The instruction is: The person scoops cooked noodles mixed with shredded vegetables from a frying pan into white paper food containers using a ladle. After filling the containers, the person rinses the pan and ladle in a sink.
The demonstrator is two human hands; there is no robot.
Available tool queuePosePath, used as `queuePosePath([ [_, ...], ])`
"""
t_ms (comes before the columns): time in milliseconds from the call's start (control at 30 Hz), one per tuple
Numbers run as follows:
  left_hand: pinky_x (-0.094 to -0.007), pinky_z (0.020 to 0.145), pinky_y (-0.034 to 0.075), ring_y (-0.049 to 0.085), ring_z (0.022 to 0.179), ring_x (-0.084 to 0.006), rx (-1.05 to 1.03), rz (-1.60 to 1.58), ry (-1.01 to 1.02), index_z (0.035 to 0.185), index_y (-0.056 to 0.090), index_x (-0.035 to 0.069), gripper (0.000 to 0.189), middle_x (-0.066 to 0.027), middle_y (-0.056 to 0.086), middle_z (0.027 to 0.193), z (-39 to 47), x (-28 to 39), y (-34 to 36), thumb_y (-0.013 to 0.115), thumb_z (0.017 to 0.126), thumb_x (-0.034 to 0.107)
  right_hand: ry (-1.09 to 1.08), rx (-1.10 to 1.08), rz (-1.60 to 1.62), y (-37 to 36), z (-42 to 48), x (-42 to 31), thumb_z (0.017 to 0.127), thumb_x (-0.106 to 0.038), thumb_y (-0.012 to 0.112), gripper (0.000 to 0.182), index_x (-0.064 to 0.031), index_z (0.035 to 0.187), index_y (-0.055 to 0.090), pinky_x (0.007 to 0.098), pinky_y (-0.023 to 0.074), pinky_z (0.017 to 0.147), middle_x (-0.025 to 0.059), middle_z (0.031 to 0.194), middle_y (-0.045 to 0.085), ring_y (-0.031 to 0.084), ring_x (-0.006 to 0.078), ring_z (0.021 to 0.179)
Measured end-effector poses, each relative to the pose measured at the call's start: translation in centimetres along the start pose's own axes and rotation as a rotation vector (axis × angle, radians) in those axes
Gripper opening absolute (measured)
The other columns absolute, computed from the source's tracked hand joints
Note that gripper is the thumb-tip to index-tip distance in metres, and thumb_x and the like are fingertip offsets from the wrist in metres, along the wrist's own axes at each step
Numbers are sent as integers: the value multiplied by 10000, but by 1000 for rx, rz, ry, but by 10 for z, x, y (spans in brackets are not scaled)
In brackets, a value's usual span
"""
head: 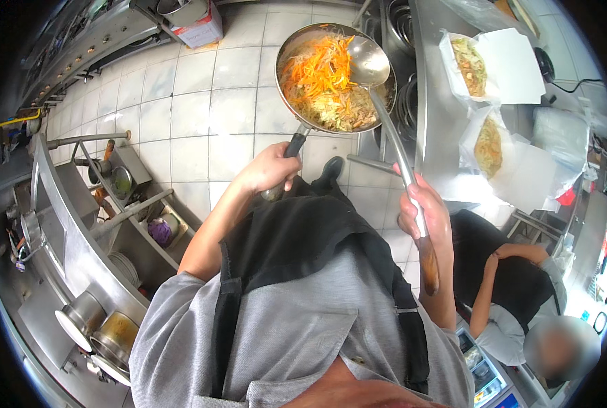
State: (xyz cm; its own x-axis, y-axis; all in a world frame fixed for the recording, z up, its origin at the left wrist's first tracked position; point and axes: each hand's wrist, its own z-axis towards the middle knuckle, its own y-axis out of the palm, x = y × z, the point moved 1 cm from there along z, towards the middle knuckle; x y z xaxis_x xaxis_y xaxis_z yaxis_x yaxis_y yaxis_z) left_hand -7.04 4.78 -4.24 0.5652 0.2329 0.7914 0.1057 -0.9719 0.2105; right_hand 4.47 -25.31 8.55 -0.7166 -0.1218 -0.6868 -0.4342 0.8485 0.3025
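Note:
My left hand (272,168) grips the black handle (297,144) of a frying pan (279,86), which I hold out in front of me above the tiled floor. Shredded carrot (326,66) covers much of the food inside, with pale noodles and chopped cabbage (331,113) around it. In my right hand (423,204) is a long metal ladle (392,130) with a wooden handle end. Its wide bowl (368,61) rests over the pan's right side, against the carrot.
Two lined takeout boxes (469,66) (488,148) of food lie open on the steel counter (436,46) at right. A co-worker (507,265) stands at lower right. Metal shelving (61,219) with pots (81,311) is at left; a cooking range (74,51) stands at upper left.

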Motion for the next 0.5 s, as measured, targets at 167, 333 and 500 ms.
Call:
queuePosePath([
  [167,-276,506,472,551,502,-121,-32,12,65,851,512,39,92,-5,517,628,2,21,10,582,877,93,-101,256,-536,7,10,15,1007,-174,579,561,-76,1543,447,275,366,426,-5,668,511,449,85,470],
  [333,-294,507,473,561,509,-138,1,60,42,847,509,25,108,-16,520,624,30,28,24,591,868,91,-30,169,-561,-17,31,10,1002,-188,579,563,-67,1536,449,280,376,438,-12,668,512,462,84,506],
  [500,-297,521,475,583,524,-136,25,93,-12,847,516,23,116,-21,545,625,48,15,28,595,865,106,106,7,-282,-38,44,1,999,-215,575,492,-64,1463,514,282,371,401,-3,651,514,469,99,464],
])
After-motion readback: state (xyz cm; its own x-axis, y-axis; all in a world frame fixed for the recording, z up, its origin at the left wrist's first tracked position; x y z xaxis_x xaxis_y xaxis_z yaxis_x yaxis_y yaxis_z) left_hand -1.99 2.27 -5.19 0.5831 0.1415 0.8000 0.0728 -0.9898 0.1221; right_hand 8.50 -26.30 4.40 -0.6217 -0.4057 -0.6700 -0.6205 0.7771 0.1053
